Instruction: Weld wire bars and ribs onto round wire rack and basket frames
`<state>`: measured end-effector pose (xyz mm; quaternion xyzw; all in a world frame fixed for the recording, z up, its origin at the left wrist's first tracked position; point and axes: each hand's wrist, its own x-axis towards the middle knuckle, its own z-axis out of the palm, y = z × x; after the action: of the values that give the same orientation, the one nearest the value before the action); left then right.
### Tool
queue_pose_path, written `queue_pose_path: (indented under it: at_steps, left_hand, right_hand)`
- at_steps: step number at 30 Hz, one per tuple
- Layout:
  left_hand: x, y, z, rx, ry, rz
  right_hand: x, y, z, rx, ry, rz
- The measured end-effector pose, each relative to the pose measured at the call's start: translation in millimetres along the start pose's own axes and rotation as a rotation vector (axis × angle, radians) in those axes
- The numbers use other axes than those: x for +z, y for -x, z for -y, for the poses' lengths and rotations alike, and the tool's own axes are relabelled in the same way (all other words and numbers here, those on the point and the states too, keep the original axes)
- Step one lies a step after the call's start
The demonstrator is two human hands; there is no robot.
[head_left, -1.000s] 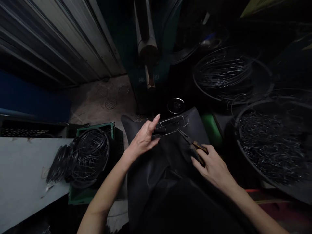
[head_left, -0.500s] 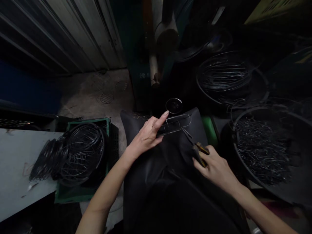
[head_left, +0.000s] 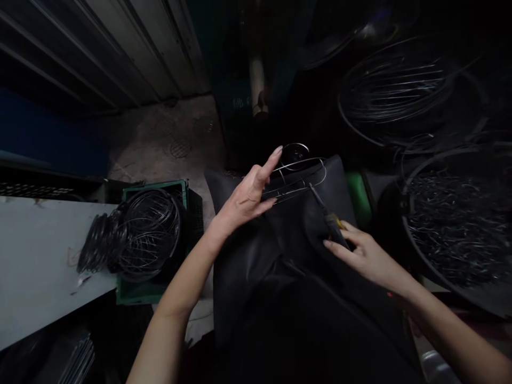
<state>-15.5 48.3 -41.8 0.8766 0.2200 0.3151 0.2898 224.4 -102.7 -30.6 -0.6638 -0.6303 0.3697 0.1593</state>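
My left hand (head_left: 250, 194) is closed on the left part of a bent wire frame (head_left: 325, 173), one finger pointing up and away; the palm side is hidden. The frame is tilted above a dark apron (head_left: 276, 298) over my lap. In my right hand (head_left: 366, 253) is a pair of long-nosed pliers (head_left: 334, 226) with black and yellow handles. Their tip meets the frame's near wire at its right part; whether the jaws grip it I cannot tell. Just behind the frame sits a small round metal ring or dish (head_left: 295, 154).
At left, a green crate (head_left: 184, 194) holds stacked round wire racks (head_left: 152, 234) beside a pale board (head_left: 36, 266). Tubs of wire rings (head_left: 396, 90) and small bent wire pieces (head_left: 460, 229) stand at right. A machine's rod (head_left: 257, 85) hangs ahead.
The whole view has shifted, with surroundings lower right side moving outward. The wire frame is turned to show more of its shape, and the pliers have rotated slightly in my right hand.
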Motion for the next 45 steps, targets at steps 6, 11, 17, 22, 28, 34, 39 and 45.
queue_pose_path:
  at_steps: [6,11,17,22,28,34,39,45]
  left_hand:
    - [-4.8,-2.3,-0.5,-0.157,-0.016,0.011]
    - [-4.7,-5.9,-1.5,-0.160,0.000,0.020]
    - [-6.1,-6.6,-1.2,-0.150,-0.012,0.014]
    - [-6.3,-7.0,2.0,-0.151,-0.013,0.008]
    - [-7.0,-10.0,9.0,-0.145,-0.018,-0.001]
    - [-10.7,-10.7,12.0,-0.168,-0.017,0.026]
    - [-8.8,-12.4,13.8,-0.138,0.015,0.015]
    - [-7.4,-18.0,16.7,-0.134,0.052,-0.034]
  right_hand:
    - [0.2,-4.7,-3.3,0.083,0.273,-0.124]
    - [-7.5,-4.9,7.5,0.080,-0.245,0.080]
    - [-9.3,-5.5,4.4,0.059,-0.165,0.086]
    - [-10.9,-11.6,-10.5,0.058,0.503,-0.125]
    - [-11.3,-15.7,-2.1,0.060,0.231,-0.044]
    - [-10.1,-15.8,12.6,0.138,-0.316,0.151]
    - [-15.7,-20.6,-3.7,0.022,0.122,0.008]
    - [-30.6,-28.8,-13.0,0.093,0.671,-0.074]
